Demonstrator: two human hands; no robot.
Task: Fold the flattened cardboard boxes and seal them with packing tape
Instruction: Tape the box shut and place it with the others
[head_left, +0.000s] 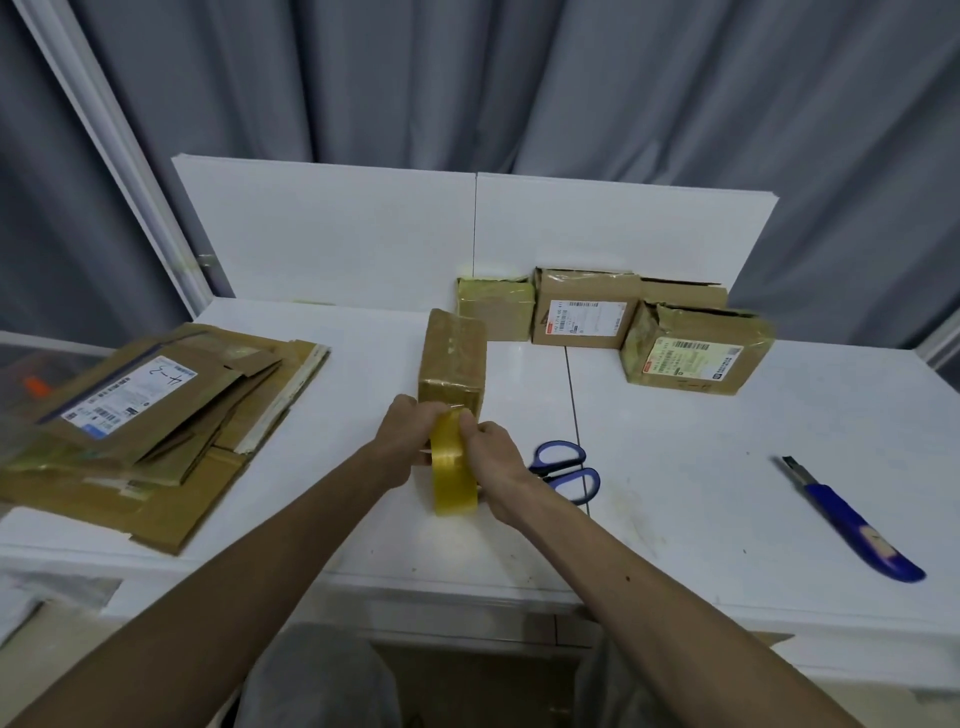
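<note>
A small folded cardboard box (453, 358) stands on the white table (701, 499) just beyond my hands, tape glinting on its top and near face. A yellow roll of packing tape (453, 475) stands on edge between my hands. My left hand (402, 441) grips the roll's left side. My right hand (493, 460) holds its right side, fingers pinching at the top of the roll near the box's near face. A stack of flattened cardboard boxes (156, 415) lies at the left.
Blue-handled scissors (569, 467) lie right beside my right hand. A blue utility knife (852, 522) lies at the right. Three taped boxes (587, 312) stand at the back against white panels (467, 234). Grey curtains hang behind.
</note>
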